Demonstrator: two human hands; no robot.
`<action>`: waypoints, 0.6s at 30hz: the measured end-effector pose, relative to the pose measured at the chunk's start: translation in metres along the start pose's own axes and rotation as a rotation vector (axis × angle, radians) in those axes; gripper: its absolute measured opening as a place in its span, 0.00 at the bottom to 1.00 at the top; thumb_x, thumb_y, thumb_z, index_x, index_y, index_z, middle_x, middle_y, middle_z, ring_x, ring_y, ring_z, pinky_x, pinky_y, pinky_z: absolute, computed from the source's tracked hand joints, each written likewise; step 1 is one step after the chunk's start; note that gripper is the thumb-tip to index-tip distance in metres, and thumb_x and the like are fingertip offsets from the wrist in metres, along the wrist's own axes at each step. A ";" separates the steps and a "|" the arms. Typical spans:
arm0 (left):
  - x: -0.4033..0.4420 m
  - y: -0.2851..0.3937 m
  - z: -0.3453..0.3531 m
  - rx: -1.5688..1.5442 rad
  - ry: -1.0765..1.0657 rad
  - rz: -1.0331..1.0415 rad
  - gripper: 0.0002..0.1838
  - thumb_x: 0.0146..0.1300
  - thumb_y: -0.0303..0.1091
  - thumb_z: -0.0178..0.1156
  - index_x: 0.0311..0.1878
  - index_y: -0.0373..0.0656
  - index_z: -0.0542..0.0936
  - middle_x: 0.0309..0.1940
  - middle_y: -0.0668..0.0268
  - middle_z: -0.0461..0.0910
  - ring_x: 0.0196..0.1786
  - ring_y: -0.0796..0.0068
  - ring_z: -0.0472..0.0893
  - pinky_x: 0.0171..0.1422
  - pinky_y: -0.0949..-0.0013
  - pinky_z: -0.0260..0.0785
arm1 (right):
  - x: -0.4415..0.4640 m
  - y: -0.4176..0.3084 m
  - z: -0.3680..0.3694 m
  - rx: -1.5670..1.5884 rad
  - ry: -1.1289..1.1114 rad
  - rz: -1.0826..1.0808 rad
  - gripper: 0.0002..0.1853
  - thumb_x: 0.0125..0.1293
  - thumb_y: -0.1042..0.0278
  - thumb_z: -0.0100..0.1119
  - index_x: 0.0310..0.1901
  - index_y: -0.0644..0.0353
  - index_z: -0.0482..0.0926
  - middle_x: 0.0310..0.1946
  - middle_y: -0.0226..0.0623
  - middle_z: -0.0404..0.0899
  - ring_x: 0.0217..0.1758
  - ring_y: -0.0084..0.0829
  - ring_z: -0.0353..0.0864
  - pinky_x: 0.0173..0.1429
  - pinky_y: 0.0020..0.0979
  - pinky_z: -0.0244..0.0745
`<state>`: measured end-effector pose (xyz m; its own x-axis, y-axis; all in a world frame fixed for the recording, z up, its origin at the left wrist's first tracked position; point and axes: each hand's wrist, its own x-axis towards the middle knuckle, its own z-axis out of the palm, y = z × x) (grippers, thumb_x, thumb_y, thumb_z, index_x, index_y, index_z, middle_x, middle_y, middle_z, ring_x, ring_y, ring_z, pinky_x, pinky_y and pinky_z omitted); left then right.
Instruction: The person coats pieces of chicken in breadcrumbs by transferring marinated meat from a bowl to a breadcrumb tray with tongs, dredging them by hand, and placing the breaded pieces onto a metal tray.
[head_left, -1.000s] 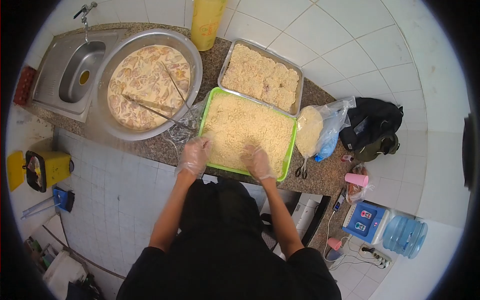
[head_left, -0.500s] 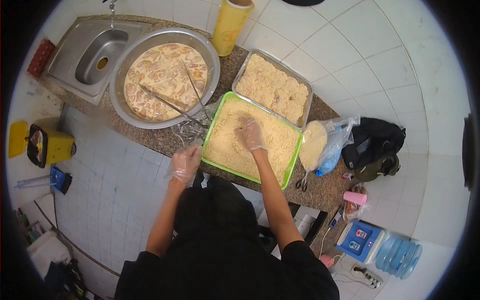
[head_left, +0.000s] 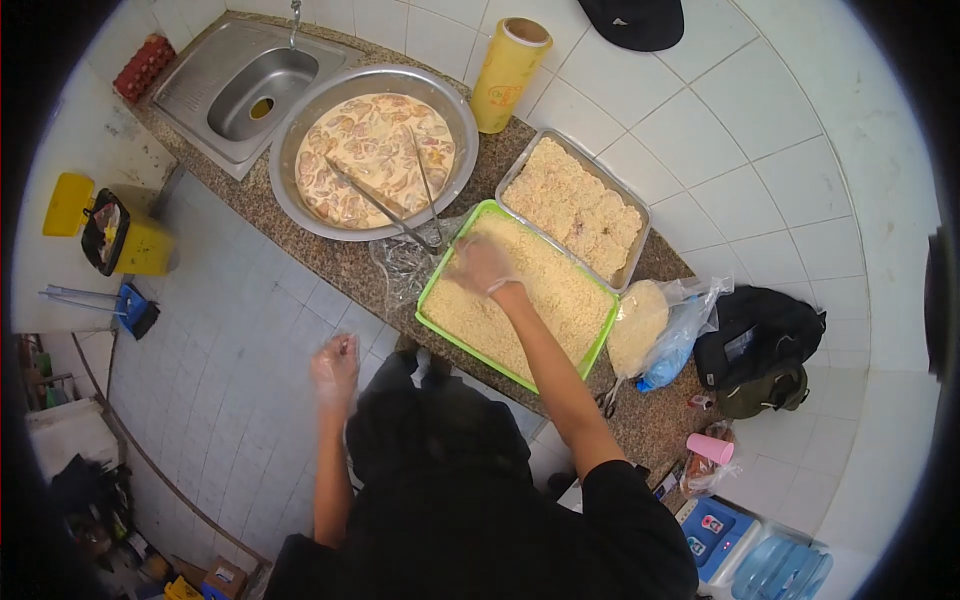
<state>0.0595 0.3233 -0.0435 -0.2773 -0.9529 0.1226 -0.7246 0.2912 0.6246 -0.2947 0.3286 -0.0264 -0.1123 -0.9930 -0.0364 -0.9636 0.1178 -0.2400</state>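
My right hand [head_left: 483, 265], in a clear plastic glove, is over the left part of the breadcrumbs [head_left: 530, 300] in a green-rimmed tray [head_left: 520, 380]. Motion smears its fingers, so their grip does not show. My left hand [head_left: 335, 372], also gloved, is off the counter above the floor, its fingers curled in with nothing visible in them. Beside the tray stands a big metal bowl [head_left: 284, 190] of raw meat pieces [head_left: 350, 140] in pale batter, with metal tongs [head_left: 375, 200] resting across it. Behind, a metal tray [head_left: 632, 262] holds crumb-coated pieces [head_left: 575, 205].
A steel sink [head_left: 262, 95] is at the far left of the granite counter. A roll of plastic film [head_left: 508, 75] stands behind the bowl. Right of the trays are a bag of crumbs [head_left: 637, 325], scissors [head_left: 608, 402], and a black bag [head_left: 755, 330]. Crumpled film [head_left: 402, 272] lies by the bowl.
My left hand has moved away from the tray's corner, out over the floor. My right hand has shifted toward the left of the crumbs. The camera view has shifted too.
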 end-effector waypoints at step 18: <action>0.068 0.164 0.120 -1.125 -0.576 -0.569 0.30 0.75 0.56 0.60 0.65 0.39 0.78 0.59 0.62 0.82 0.56 0.69 0.82 0.57 0.61 0.77 | -0.066 0.067 -0.035 1.262 -0.284 0.537 0.16 0.67 0.65 0.68 0.52 0.66 0.84 0.41 0.39 0.87 0.39 0.28 0.87 0.46 0.30 0.83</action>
<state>-0.1538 0.3164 -0.0257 -0.5363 -0.6676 -0.5164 -0.0075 -0.6081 0.7938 -0.3603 0.4018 -0.0061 -0.1944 -0.8075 -0.5569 0.0635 0.5562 -0.8286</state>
